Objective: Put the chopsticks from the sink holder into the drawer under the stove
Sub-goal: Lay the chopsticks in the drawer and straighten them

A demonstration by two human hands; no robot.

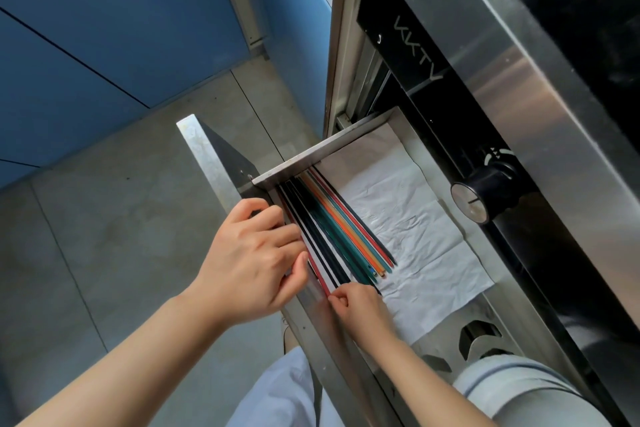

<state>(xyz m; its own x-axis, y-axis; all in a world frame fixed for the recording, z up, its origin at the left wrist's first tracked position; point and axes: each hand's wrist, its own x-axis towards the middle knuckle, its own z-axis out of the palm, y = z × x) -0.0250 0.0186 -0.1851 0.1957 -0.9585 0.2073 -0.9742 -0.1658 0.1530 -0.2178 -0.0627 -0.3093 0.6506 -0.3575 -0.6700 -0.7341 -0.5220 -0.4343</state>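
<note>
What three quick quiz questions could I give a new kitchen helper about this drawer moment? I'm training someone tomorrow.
1. True or false: the chopsticks lie on a white paper liner inside the open drawer.
2. Which hand touches the chopstick tips nearest the camera? A) left hand B) right hand
3. Fill in: the round black object on the stove front above the drawer is a ____.

Key
1. True.
2. B; the left hand rests on the bundle's side, by the drawer front.
3. Knob.
</note>
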